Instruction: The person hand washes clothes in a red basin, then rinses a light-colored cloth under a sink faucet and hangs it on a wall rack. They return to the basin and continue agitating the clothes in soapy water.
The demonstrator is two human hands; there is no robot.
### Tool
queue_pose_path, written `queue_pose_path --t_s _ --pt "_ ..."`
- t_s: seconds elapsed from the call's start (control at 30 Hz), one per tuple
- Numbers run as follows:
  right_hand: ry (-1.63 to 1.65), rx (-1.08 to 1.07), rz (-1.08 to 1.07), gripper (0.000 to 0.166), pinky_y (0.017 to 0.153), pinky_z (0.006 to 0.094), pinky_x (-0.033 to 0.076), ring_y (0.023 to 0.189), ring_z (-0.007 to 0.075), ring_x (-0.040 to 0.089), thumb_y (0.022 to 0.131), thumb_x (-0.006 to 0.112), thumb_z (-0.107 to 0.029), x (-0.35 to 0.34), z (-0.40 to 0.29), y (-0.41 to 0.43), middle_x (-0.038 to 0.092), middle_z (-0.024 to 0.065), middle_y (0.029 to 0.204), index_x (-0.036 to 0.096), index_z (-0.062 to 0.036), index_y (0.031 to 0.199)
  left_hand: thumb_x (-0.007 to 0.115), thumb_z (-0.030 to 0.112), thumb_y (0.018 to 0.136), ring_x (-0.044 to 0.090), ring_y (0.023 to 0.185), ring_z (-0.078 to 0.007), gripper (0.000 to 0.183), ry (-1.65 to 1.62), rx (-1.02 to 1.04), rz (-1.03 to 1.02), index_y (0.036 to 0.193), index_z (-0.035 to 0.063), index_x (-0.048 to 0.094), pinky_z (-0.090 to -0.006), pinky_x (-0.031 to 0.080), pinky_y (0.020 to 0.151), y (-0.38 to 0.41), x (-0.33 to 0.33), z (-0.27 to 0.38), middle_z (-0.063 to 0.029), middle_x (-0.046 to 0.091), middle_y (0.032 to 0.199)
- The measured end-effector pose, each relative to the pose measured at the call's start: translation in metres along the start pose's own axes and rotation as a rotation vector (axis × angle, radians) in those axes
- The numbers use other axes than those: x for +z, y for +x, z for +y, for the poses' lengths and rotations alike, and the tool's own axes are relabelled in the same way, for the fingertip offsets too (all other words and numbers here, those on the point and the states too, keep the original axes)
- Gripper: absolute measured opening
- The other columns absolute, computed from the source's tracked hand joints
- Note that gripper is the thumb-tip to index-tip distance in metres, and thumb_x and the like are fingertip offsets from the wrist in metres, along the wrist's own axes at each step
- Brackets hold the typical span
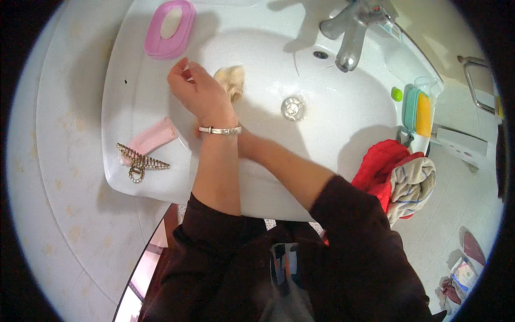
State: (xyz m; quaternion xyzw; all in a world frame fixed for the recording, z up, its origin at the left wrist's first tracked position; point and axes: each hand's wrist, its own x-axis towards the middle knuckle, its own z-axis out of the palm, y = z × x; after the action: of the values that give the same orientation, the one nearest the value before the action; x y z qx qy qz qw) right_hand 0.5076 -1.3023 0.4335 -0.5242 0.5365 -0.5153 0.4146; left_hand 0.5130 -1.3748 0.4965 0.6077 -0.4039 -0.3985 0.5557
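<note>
My left hand [202, 90], with a silver bracelet [220, 131] at its wrist, is over the left side of the white washbasin [261, 177]. Its fingers curl loosely with a gap between them, and I see nothing in it. A crumpled cream cloth [232, 82] shows just beside this hand, partly hidden behind it. My right forearm crosses beneath the left one. Most of my right hand [246, 144] is hidden there, with only a bit of finger showing at the far side of the left wrist, so its grip cannot be made out.
A pink soap dish [154, 48] holds a white soap bar [172, 23]. Near the left rim a hair claw clip [141, 159] rests on a pink tube [155, 135]. Chrome faucet [350, 52] stands behind the drain [293, 108]. A sponge [422, 114] and red cloth [376, 165] lie right.
</note>
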Motion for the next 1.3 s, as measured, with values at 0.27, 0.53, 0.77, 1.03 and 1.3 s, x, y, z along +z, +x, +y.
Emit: queue_pose_path --t_s 0.27,0.53,0.77,1.03,1.3 --pt "-0.387 0.502 0.105 0.034 0.078 0.0322 0.046 0.089 0.0205 0.056 0.077 0.046 0.003 -0.172 -0.007 -0.085 0.057 0.009 0.102 0.052 -0.0101 0.108 0.05 0.012 0.084 0.05 0.079 -0.0151 0.018 0.084 -0.26 -0.311 0.099 0.0017 0.054 -0.0288 0.042 0.073 -0.014 0.01 -0.021 -0.0059 0.052 0.089" --pt "0.601 0.416 0.349 0.043 0.087 0.0289 0.044 0.098 0.0167 0.053 0.072 0.044 0.006 -0.172 -0.132 -0.057 0.054 0.0072 0.108 0.046 -0.0088 0.112 0.043 0.04 0.09 0.05 0.1 -0.0194 0.043 0.262 -0.821 -0.758 0.119 0.0087 0.045 -0.0348 0.045 0.079 -0.051 0.011 -0.019 -0.0086 0.051 0.114" --pt "0.604 0.475 0.432 0.037 0.084 0.0305 0.045 0.097 0.0188 0.052 0.075 0.05 0.0 -0.179 -0.101 -0.066 0.052 0.0074 0.107 0.046 -0.0075 0.111 0.049 0.045 0.087 0.054 0.095 -0.0256 0.054 -0.32 -1.123 -0.892 0.118 0.0004 0.044 -0.0397 0.046 0.08 -0.054 0.007 -0.039 -0.016 0.054 0.106" --pt "-0.957 0.821 0.66 0.046 0.083 0.0408 0.045 0.1 0.0329 0.051 0.082 0.055 -0.021 -0.174 0.033 -0.086 0.045 0.0191 0.117 0.041 -0.0047 0.122 0.063 0.03 0.076 0.045 0.108 -0.0373 0.058 0.958 0.0 -0.769 0.123 0.0049 0.04 -0.0436 0.038 0.092 -0.063 0.011 -0.06 -0.0261 0.045 0.114" --pt "-0.963 0.824 0.537 0.047 0.079 0.037 0.048 0.101 0.0267 0.052 0.077 0.059 -0.01 -0.159 0.007 -0.071 0.048 0.0144 0.113 0.042 -0.012 0.121 0.048 0.007 0.079 0.051 0.099 -0.0432 0.045 0.947 0.01 -0.934 0.123 0.0018 0.035 -0.0463 0.042 0.086 -0.04 0.006 -0.062 -0.0296 0.049 0.108"
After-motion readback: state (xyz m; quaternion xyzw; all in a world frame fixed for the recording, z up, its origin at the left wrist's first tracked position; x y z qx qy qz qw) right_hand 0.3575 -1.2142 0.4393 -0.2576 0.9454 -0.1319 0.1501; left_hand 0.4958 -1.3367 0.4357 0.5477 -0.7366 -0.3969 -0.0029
